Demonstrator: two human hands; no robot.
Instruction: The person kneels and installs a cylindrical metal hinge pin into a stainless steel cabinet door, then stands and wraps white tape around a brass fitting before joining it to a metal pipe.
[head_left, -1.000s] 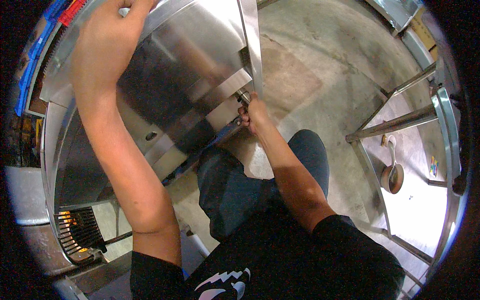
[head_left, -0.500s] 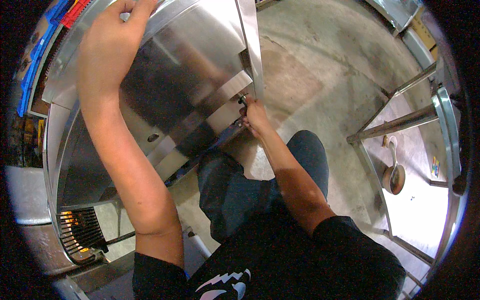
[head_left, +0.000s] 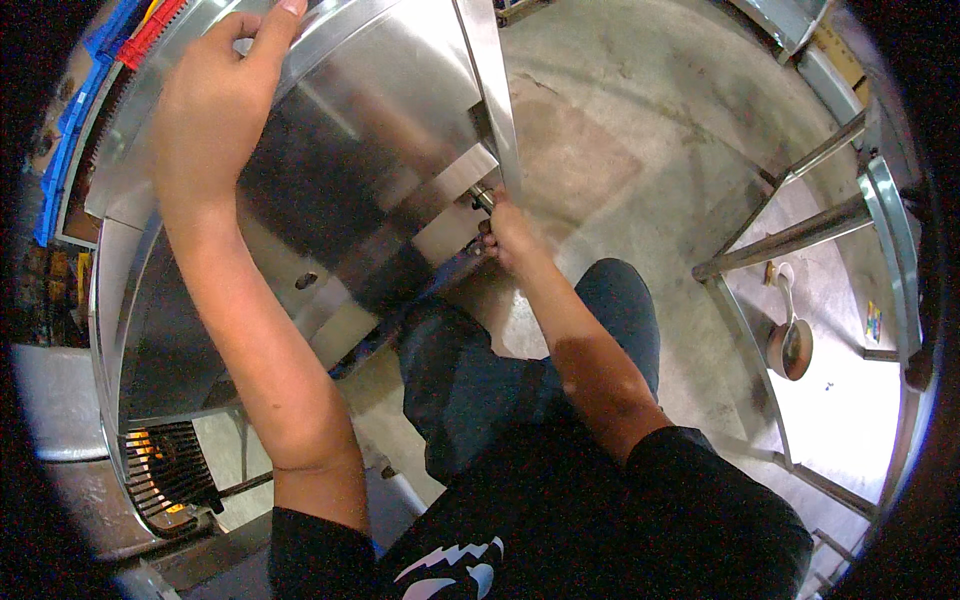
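Note:
My right hand [head_left: 510, 238] has its fingers closed round a short metal cylindrical piece [head_left: 482, 196] with a dark part. This piece sits against the front of a large stainless steel panel [head_left: 370, 130], close to its right edge; its exact kind cannot be made out. Up at the left, my left hand [head_left: 215, 110] rests on the upper edge of the steel unit. The thumb stands apart from the fingers there, and nothing shows in the grip; some fingertips are hidden. A small round hole [head_left: 306, 281] is visible in the panel's lower left.
To the right stands a metal-framed rack [head_left: 790, 250], with a ladle-like utensil [head_left: 790, 345] on its bright surface. A black wire grate [head_left: 170, 470] is at lower left. Blue and red plastic parts [head_left: 75, 130] lie beyond the unit. Concrete floor [head_left: 600, 130] spreads between unit and rack.
My right hand has shifted slightly up and left, and more of the metal piece shows. The left hand stays at the unit's upper edge; the view has moved slightly.

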